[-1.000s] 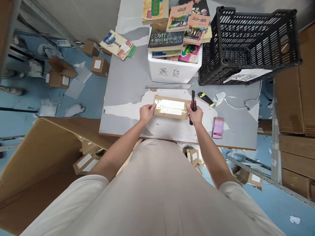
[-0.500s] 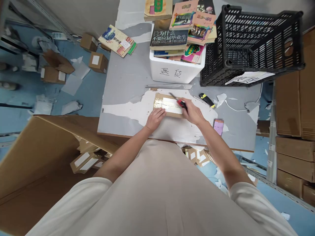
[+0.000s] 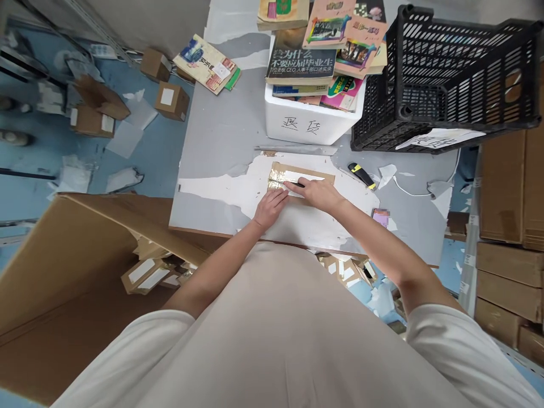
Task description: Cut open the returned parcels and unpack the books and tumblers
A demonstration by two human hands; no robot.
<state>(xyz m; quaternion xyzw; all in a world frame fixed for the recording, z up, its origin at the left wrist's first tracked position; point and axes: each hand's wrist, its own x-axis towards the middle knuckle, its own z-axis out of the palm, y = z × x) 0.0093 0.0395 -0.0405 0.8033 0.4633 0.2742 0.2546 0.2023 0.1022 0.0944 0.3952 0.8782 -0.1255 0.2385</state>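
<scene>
Parcel (image 3: 306,173) — a flat brown cardboard package sealed with shiny clear tape — lies on the torn white patch of the grey table (image 3: 221,141), just in front of the white foam box (image 3: 297,122) stacked with books (image 3: 300,59). It is pinned at its near left corner by the left hand (image 3: 269,207), fingers laid flat and spread on the cardboard. The right hand (image 3: 318,192) is closed around a cutter (image 3: 296,183), of which only a thin dark tip shows past the knuckles, laid along the taped seam. A good cut is judged to call for a shallow blade kept in the tape line and drawn away from the holding fingers, which lie very near the tip — the contents are best spared by light pressure. A second, yellow-and-black knife (image 3: 361,175) lies apart to the right, a phone (image 3: 381,217) nearer the table edge, and a black crate (image 3: 450,68) stands beyond.
</scene>
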